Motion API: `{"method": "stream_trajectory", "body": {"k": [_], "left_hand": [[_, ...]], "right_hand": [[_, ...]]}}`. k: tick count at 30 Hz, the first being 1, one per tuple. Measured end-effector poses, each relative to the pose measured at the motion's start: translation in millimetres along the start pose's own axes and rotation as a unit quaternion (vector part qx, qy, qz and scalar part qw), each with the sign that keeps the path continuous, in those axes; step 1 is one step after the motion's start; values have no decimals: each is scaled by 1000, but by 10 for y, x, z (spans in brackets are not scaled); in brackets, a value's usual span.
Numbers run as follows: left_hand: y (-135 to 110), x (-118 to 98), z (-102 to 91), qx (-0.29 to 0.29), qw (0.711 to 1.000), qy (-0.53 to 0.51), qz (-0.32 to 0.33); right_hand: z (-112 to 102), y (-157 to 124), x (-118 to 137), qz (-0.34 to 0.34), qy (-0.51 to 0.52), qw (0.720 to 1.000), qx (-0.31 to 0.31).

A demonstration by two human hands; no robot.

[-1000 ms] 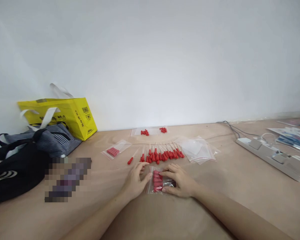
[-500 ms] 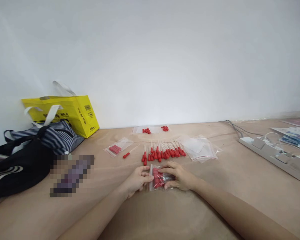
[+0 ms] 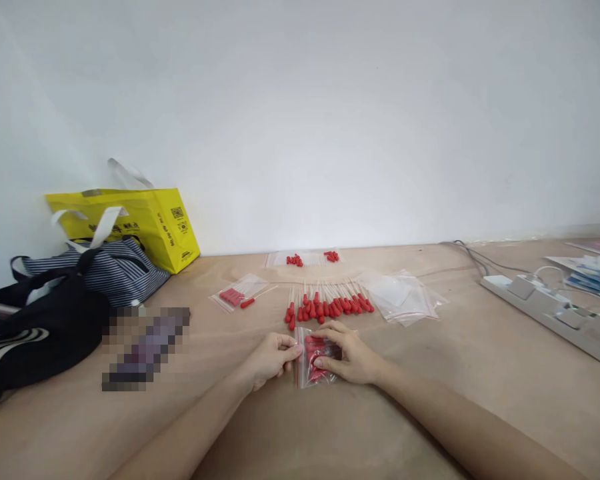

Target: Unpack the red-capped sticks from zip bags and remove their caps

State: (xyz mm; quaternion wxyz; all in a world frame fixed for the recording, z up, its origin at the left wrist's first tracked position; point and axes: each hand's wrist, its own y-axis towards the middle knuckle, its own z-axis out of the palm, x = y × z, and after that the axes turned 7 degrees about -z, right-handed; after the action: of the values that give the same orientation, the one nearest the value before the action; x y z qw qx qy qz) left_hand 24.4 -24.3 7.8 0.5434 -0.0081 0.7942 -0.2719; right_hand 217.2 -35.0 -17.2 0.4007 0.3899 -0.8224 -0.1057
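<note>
Between my hands lies a clear zip bag [image 3: 306, 379] with several red-bulbed droppers [image 3: 316, 348] inside. My left hand [image 3: 275, 358] pinches the bag's zip edge between thumb and fingers. From the right, my right hand [image 3: 351, 355] grips the bag, thumb on top of the red bulbs and fingers over its far side. Just beyond is a row of loose glass droppers [image 3: 330, 307], red bulbs towards me. A filled zip bag [image 3: 237, 293] sits to the left, and a single dropper [image 3: 248, 303] lies at its right edge.
Flat clear bags [image 3: 405, 297] lie right of the row. More droppers in clear plastic [image 3: 310, 258] are by the wall. A power strip [image 3: 550, 317] with cables stands at right. Yellow, striped and black bags [image 3: 170, 230] crowd the left, near a blurred dark object [image 3: 147, 348].
My left thumb and fingers have closed on the bag's zip edge. My right hand has slid left over the red bulbs. The single dropper now lies closer to the filled bag.
</note>
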Motion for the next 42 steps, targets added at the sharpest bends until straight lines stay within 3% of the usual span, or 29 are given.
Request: {"method": "stream_trajectory", "body": {"k": [6,10,14,20,24,30,42], "left_hand": [[20,-5,58,-28,997,18,64],[34,25,103,-33,995,18,91],[51,59,124,-37,995,8,92],[75,102,138,-46,994,8,95],[82,102,124,-47,995,4,91],[43,60,100,-41,997,-4,70],[119,212,175,-49,987,-51,145]], "right_hand": [[37,75,63,5,-28,998,-53],[103,194,169,123,-67,986,-87],[147,285,278,243,-79,965,-61],[160,331,289,288,-99,953,-10],[183,325,244,282,-88,955,12],[248,271,190,212,-115,970,-29],[352,250,146,125,-185,974,-41]]}}
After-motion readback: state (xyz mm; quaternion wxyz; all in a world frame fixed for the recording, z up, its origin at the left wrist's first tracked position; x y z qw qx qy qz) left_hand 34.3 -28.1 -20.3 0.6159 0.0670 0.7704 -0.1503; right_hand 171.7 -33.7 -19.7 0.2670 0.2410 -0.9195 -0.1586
